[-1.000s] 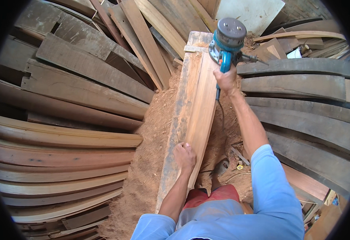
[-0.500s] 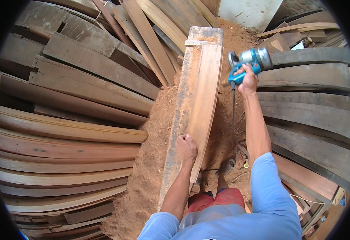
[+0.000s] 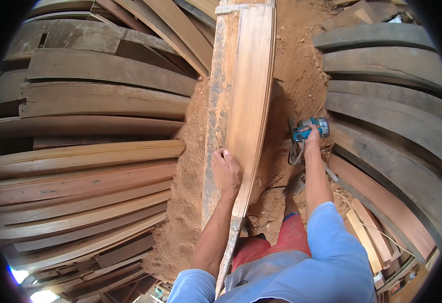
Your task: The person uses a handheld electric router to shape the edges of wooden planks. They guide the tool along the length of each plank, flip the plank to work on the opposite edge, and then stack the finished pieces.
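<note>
A long pale wooden board (image 3: pixel 248 81) with a grooved right edge lies lengthwise on a worn, stained beam (image 3: pixel 215 111). My left hand (image 3: pixel 227 170) rests closed at the board's left edge, thumb uppermost; its curled fingers hide whatever may be in them. Off to the right, below the level of the board, my right hand (image 3: pixel 312 138) is wrapped round the handle of a teal and silver electric router (image 3: pixel 323 125). A cord hangs from the router toward my legs. The router is apart from the board.
Curved planks (image 3: pixel 79 156) are stacked along the left, and dark thick planks (image 3: pixel 382 65) line the right. Sawdust (image 3: pixel 301 55) covers the ground. Cut wood pieces (image 3: pixel 366 235) lie near my right side. A thin crosspiece (image 3: pixel 238 8) sits across the board's far end.
My right hand has lowered the router from the far right of the board to nearer my body. My left hand stays closed at the board, and the view has shifted.
</note>
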The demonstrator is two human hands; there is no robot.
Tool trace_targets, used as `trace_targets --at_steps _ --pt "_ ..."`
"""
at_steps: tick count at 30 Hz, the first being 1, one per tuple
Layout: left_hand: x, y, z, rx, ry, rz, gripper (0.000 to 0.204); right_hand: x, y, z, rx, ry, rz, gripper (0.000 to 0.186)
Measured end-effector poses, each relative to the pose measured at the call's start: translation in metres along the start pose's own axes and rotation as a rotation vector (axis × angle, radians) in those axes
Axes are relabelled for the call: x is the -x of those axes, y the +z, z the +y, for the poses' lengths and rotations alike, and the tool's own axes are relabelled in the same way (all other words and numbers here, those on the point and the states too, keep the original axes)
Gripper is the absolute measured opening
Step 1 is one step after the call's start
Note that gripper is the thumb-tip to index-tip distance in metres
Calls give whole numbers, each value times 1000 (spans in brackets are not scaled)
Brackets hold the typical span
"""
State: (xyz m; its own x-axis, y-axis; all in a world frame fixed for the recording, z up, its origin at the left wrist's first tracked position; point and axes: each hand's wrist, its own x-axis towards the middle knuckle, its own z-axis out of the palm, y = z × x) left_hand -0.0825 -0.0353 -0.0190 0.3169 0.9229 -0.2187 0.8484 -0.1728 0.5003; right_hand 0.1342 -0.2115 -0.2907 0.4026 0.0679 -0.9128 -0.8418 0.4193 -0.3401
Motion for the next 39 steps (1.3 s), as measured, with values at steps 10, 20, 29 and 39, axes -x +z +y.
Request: trace_targets --at_steps 10,20,29,39 --pt "-3 3 -3 101 18 -32 58 -82 -38 47 -167 115 152 11" --pt "-1 1 -2 99 32 1 55 -34 -143 69 366 249 75 18" --pt "-2 -2 -2 37 -22 16 49 70 -157 75 1393 -599 -230 14" --pt "14 -9 13 -153 157 81 50 276 -57 94 1003 -395 -762 40"
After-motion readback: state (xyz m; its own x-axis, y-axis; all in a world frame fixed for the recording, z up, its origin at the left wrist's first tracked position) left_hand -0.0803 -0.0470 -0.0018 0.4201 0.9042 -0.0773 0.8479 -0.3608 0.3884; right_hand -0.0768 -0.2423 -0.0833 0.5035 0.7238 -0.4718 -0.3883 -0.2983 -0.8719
